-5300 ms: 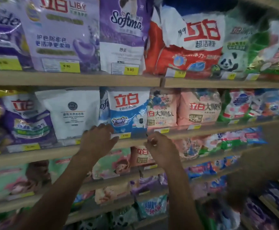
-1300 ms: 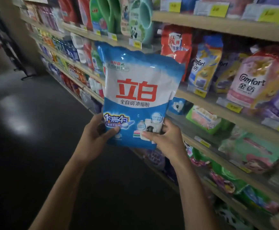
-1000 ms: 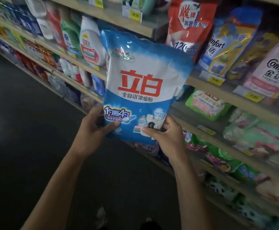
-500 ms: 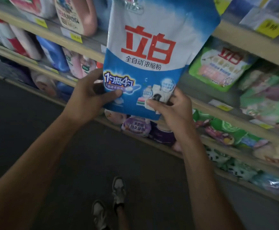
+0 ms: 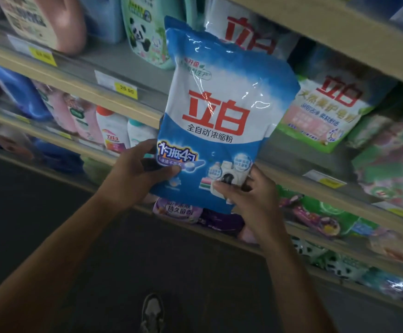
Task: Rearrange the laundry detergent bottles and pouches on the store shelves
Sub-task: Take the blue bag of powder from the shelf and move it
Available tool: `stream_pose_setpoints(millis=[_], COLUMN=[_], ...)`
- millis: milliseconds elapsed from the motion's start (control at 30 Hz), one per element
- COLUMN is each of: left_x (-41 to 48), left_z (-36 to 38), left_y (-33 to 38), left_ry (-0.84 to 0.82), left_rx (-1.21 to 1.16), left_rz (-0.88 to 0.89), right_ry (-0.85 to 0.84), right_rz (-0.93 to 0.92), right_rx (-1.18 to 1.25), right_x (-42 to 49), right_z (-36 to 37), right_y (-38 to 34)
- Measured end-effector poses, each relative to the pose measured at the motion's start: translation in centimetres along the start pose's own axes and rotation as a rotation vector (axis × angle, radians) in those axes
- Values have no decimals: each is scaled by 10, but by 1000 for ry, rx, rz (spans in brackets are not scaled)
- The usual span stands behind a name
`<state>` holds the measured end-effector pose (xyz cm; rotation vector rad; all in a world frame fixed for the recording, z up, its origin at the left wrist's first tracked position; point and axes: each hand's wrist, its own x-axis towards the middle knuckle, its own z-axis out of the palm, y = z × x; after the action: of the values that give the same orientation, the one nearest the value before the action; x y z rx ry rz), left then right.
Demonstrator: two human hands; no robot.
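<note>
In front of the store shelves (image 5: 75,82), a person holds a blue-and-white detergent pouch (image 5: 222,111) upright in both hands. The left hand (image 5: 133,174) grips its lower left corner, thumb across the front. The right hand (image 5: 251,198) pinches its lower right edge. A green-and-white pouch (image 5: 323,114) lies just right of it, a panda-printed bottle (image 5: 145,37) stands above and to its left, and a yellow price tag (image 5: 125,88) sits to its left.
</note>
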<state>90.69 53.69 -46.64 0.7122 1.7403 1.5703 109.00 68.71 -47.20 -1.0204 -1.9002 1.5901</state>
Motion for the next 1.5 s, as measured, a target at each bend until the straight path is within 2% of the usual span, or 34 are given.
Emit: stream_pose_setpoints(millis=[200, 433, 567, 800, 933, 1300, 1500], left_x=[32, 72, 91, 115, 128, 167, 175], left_z=[10, 15, 14, 17, 25, 47, 45], left_y=[7, 24, 25, 41, 57, 48, 31], left_ry=[-34, -33, -43, -41, -51, -36, -50], left_rx=[-6, -21, -25, -140, -121, -121, -77], left_rz=[-7, 75, 160, 226, 252, 251, 207], right_ry=[18, 39, 59, 89, 131, 168, 180], right_rz=[18, -14, -71, -187, -199, -234, -266], right_rx=[-29, -93, -152, -98, -83, 2, -108], right_x=[28, 64, 81, 106, 114, 147, 154], right_z=[-15, -30, -36, -41, -46, -48, -48], right_y=[-3, -21, -25, -39, -42, -36, -7])
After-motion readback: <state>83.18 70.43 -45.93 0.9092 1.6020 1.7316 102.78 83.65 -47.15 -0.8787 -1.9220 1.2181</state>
